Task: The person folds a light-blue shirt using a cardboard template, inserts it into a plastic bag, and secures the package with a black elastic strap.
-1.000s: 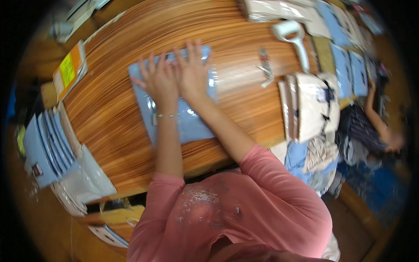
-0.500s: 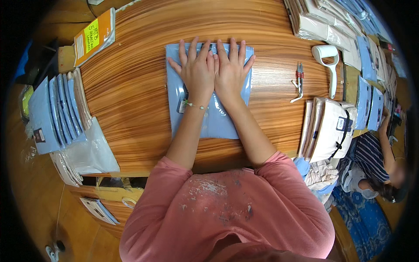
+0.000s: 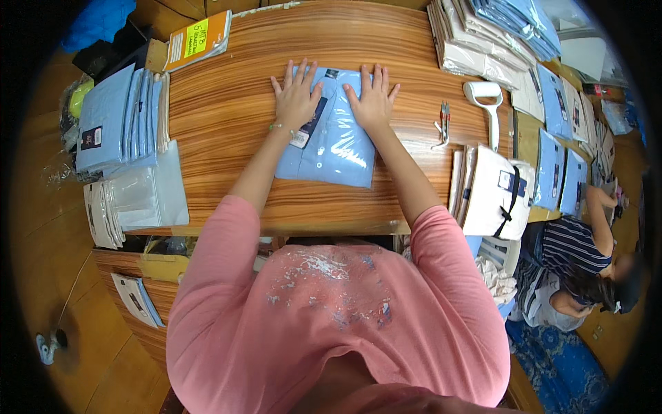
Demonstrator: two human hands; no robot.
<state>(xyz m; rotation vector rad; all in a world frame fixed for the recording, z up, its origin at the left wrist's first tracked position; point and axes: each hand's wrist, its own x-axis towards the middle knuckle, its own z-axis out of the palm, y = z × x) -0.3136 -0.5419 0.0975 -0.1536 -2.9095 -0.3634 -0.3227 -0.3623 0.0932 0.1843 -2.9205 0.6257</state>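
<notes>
A folded light-blue shirt in a clear plastic bag [image 3: 336,148] lies flat on the wooden table before me. My left hand [image 3: 296,96] rests on its upper left part, fingers spread, next to a dark tag [image 3: 310,124] inside the bag. On the upper right part lies my right hand [image 3: 372,100], also flat with fingers apart. Between the two hands the shirt's collar area and button front show through the shiny plastic. Neither hand grips anything.
To the right lie small thread snips [image 3: 445,121], a white lint roller [image 3: 488,107] and a stack of bagged beige garments [image 3: 493,200]. Bagged blue shirts [image 3: 110,131] stand at left, near an orange notebook [image 3: 200,43]. A person in a striped top [image 3: 572,241] sits at far right.
My hands have slid apart from the middle toward the bag's two sides, uncovering the shirt front and the tag. The view has shifted somewhat.
</notes>
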